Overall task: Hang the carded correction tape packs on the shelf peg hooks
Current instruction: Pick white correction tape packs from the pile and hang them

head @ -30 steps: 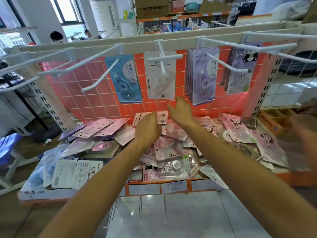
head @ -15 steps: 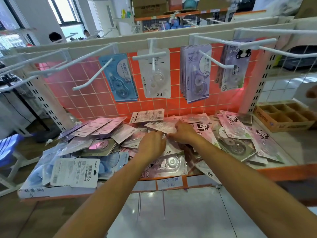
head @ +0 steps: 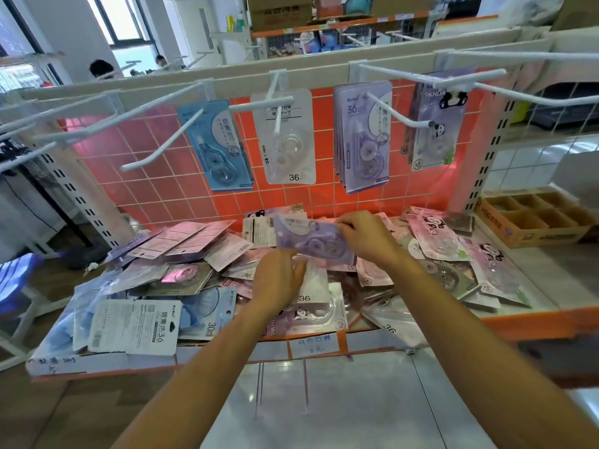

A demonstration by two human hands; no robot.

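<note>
My right hand (head: 366, 236) grips a purple carded correction tape pack (head: 308, 238) by its right end and holds it just above the heap of packs (head: 207, 270) on the shelf. My left hand (head: 277, 280) lies below it with relaxed fingers, its fingertips near the pack's lower edge. On the white peg hooks above hang a blue pack (head: 217, 147), a white pack (head: 285, 137), a stack of purple packs (head: 363, 134) and panda packs (head: 436, 124). An empty peg hook (head: 162, 147) juts out at the left.
The orange grid back panel (head: 155, 189) stands behind the hooks. More long white hooks (head: 525, 95) reach forward at the upper right. A brown cardboard divider box (head: 534, 218) sits at the right. The shelf's front edge (head: 311, 345) carries paper labels.
My right hand has picked a purple pack out of the heap and raised it. My left hand has dropped back a little, lower on the heap.
</note>
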